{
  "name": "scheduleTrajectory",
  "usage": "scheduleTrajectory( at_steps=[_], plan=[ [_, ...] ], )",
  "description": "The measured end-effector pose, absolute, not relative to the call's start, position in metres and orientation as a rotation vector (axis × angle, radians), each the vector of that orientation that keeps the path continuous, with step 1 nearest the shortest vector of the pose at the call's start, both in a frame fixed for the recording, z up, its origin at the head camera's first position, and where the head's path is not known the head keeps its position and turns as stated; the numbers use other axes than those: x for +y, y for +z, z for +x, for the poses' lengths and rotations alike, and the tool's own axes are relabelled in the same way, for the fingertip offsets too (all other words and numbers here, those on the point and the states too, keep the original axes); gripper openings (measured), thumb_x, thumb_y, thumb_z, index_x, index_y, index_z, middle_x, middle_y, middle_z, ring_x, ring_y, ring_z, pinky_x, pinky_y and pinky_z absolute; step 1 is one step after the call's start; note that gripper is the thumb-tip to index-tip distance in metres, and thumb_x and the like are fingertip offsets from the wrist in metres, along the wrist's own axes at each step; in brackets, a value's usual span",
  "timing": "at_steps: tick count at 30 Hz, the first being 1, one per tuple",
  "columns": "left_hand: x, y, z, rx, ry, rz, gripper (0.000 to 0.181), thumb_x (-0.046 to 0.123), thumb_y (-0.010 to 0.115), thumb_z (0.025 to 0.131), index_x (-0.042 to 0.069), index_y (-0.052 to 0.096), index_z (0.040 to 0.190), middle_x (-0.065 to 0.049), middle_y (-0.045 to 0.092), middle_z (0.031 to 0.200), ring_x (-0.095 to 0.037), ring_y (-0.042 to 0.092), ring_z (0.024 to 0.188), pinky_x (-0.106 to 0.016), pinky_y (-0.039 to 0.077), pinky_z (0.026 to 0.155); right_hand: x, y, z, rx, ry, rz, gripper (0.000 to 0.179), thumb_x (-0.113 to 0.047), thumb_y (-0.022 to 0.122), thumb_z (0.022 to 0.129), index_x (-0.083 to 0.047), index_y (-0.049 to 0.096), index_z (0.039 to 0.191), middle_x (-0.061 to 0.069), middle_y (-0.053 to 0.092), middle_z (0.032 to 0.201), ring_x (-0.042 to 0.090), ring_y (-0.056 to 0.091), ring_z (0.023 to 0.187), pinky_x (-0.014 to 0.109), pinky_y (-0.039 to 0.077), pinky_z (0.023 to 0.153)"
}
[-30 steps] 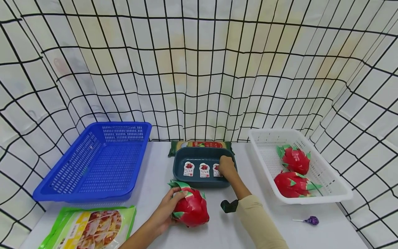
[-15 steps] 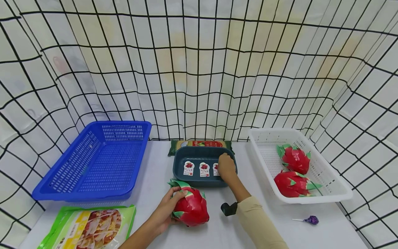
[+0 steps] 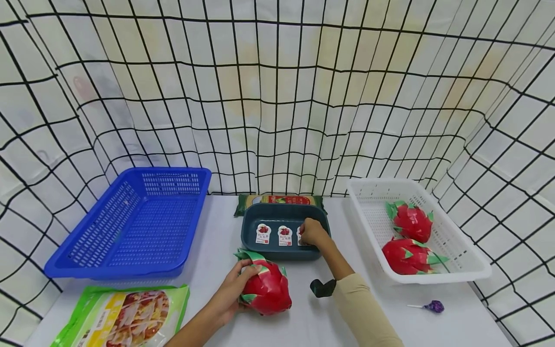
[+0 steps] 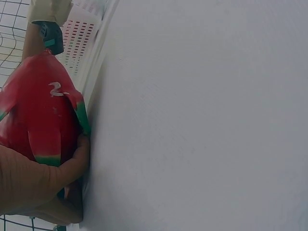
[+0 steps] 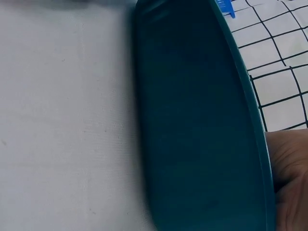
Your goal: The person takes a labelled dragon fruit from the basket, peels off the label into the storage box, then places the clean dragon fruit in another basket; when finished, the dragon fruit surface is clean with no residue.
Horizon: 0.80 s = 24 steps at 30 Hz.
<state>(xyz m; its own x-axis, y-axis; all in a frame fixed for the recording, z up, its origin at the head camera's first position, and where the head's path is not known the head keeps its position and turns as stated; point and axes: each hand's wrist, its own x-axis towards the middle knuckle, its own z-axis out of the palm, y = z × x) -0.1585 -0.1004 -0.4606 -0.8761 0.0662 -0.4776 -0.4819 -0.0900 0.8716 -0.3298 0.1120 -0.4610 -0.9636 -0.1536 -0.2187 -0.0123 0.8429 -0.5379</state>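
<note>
My left hand (image 3: 231, 291) grips a red dragon fruit (image 3: 267, 290) with green-tipped scales, its thumb and fingers round the leafy end. In the left wrist view a pale mark like a "2" shows on the dragon fruit (image 4: 45, 101). Inside the dark teal tray (image 3: 277, 253) lie three white labels with dragon fruit pictures: a left label (image 3: 263, 234), a middle label (image 3: 284, 236) and a right label (image 3: 299, 234). My right hand (image 3: 314, 232) reaches over the tray's rim, its curled fingers at the right label and partly covering it. Those fingertips are hidden, so a pinch cannot be confirmed.
At left stands a blue basket (image 3: 158, 231), with a green food bag (image 3: 130, 318) before it. A white basket (image 3: 368, 229) at right holds two more dragon fruits (image 3: 414, 224). A wrapped packet (image 3: 282, 199) lies behind the tray, a purple lollipop (image 3: 433, 306) at the front right.
My right hand has shifted slightly left inside the tray and covers more of the right label. The left hand and its dragon fruit stay about where they were.
</note>
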Motion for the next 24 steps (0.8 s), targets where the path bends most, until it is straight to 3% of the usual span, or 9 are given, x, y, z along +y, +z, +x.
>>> scheduleTrajectory(
  at_steps=[8, 16, 24],
  plan=[
    [-0.1005, -0.46, -0.1572, 1.824, 2.03, -0.462, 0.077, 0.039, 0.071, 0.085, 0.016, 0.029, 0.145, -0.024, 0.038, 0.14, -0.046, 0.039, 0.126, -0.048, 0.059, 0.082, 0.1117, -0.4626, -0.3303, 2.72, -0.889, -0.191, 0.03, 0.005, 0.074, 0.08, 0.003, 0.064, 0.109, 0.014, 0.061, 0.1, 0.022, 0.056, 0.087, 0.031, 0.055, 0.075],
    [-0.1013, -0.4605, -0.1547, 1.821, 2.017, -0.448, 0.08, 0.042, 0.07, 0.086, 0.016, 0.029, 0.15, -0.026, 0.036, 0.142, -0.048, 0.037, 0.127, -0.051, 0.058, 0.083, 0.1086, -0.4663, -0.3274, 2.762, -0.831, -0.162, 0.043, 0.002, 0.079, 0.075, -0.001, 0.062, 0.114, 0.022, 0.047, 0.122, 0.035, 0.043, 0.113, 0.051, 0.044, 0.099],
    [-0.1065, -0.4526, -0.1543, 1.823, 1.963, -0.466, 0.083, 0.045, 0.067, 0.087, 0.015, 0.026, 0.153, -0.027, 0.029, 0.146, -0.052, 0.03, 0.129, -0.056, 0.057, 0.082, 0.108, -0.4597, -0.3246, 2.789, -0.794, -0.18, 0.041, -0.006, 0.077, 0.081, -0.002, 0.062, 0.119, 0.023, 0.048, 0.128, 0.035, 0.045, 0.117, 0.053, 0.044, 0.102]
  ],
)
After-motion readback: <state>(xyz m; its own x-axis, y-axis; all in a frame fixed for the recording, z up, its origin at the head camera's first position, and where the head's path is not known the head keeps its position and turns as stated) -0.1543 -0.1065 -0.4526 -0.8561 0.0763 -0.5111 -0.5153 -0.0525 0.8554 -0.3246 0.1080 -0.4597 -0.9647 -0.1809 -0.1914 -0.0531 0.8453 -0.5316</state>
